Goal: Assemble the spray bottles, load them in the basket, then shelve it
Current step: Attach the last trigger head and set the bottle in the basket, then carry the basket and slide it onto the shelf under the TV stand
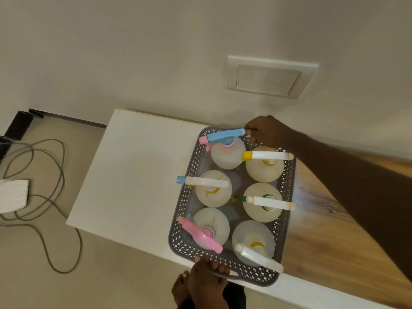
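A grey perforated basket (181,210) sits on the table and holds several translucent spray bottles, all with trigger heads on. One at the far left has a blue head (225,135), one at the near left a pink head (200,234), and the others have white heads such as the one tipped yellow (267,155). My left hand (208,278) grips the basket's near handle. My right hand (268,131) is closed around the far handle, just beside the blue head.
The table has a white part (133,175) on the left and a wood-grain part (323,230) on the right. A wall switch plate (267,78) is behind it. Grey cables (44,197) and a white box (13,196) lie on the floor at left. My bare foot (180,288) is below the basket.
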